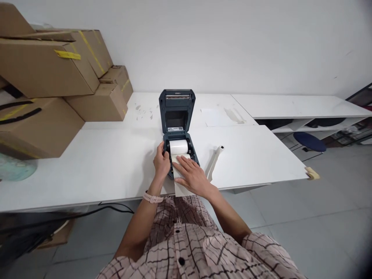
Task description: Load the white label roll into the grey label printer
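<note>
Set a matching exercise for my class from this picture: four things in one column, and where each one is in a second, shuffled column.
Things:
1. label roll
2. left hand
3. right hand
4. cardboard boxes

Places:
A. stacked at the far left of the white table
B. flat on the strip of labels pulled out over the table's near edge
C. lying in the open bay of the label printer
D. against the printer's left side, beside the roll

Pairs: 1-C, 2-D, 3-B, 4-A
</note>
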{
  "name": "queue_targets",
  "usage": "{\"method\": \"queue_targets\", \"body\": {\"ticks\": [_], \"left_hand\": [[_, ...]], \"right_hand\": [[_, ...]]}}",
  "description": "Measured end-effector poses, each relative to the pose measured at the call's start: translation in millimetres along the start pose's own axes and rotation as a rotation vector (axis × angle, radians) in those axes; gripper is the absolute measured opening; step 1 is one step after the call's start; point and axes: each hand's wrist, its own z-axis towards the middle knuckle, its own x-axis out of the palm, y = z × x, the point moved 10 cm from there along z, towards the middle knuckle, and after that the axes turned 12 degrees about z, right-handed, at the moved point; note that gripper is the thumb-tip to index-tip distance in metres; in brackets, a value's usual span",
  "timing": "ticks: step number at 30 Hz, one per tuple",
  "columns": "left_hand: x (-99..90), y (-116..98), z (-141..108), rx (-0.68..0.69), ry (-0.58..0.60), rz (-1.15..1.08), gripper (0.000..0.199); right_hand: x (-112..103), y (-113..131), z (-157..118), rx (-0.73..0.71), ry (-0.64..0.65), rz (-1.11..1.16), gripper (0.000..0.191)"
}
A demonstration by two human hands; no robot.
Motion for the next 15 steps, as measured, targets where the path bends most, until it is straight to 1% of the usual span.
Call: {"method": "queue_targets", "body": {"ticks": [2, 4, 6, 7, 8, 9, 10, 11, 12, 13, 14, 15], "left_hand": [[-1.2, 0, 2, 0.003, -0.005, -0.007, 0.050], [-1.5, 1, 0, -0.014, 0.003, -0.031, 0.050], [1.1, 2, -10, -0.043, 0.033, -0.085, 0.054], [3.8, 3, -18, -0.054, 0.058, -0.115, 0.058], [6.8, 5, -27, -0.065, 0.083, -0.144, 0.063], [10.6, 5, -38, -0.062, 0.114, -0.160, 0.069], [14.2, 8, -48, -0.069, 0.142, -0.172, 0.075], [15.7, 11, -56, -0.081, 0.148, -0.183, 0.081], [16.9, 14, -63, -0.092, 0.152, -0.191, 0.087], [17.2, 18, -68, -0.103, 0.149, -0.196, 0.091], [17.1, 20, -70, -0.109, 0.145, -0.196, 0.093], [17.1, 22, -72, -0.110, 0.145, -0.192, 0.095]], "right_hand": [[4, -1, 3, 0.014, 0.021, 0.001, 0.067], [4, -2, 3, 0.020, 0.025, 0.033, 0.069], [-3, -3, 0, 0.005, 0.023, 0.134, 0.070], [-10, -5, -1, -0.005, 0.022, 0.221, 0.066], [-20, -11, 0, -0.007, -0.001, 0.325, 0.061], [-36, -20, 3, 0.005, -0.055, 0.430, 0.056], [-57, -35, 10, 0.030, -0.148, 0.521, 0.053], [-82, -54, 19, 0.071, -0.274, 0.599, 0.053], [-108, -75, 31, 0.112, -0.420, 0.632, 0.058], [-132, -94, 47, 0.133, -0.538, 0.662, 0.065], [-150, -110, 67, 0.149, -0.602, 0.708, 0.073], [-162, -125, 92, 0.166, -0.614, 0.754, 0.078]]}}
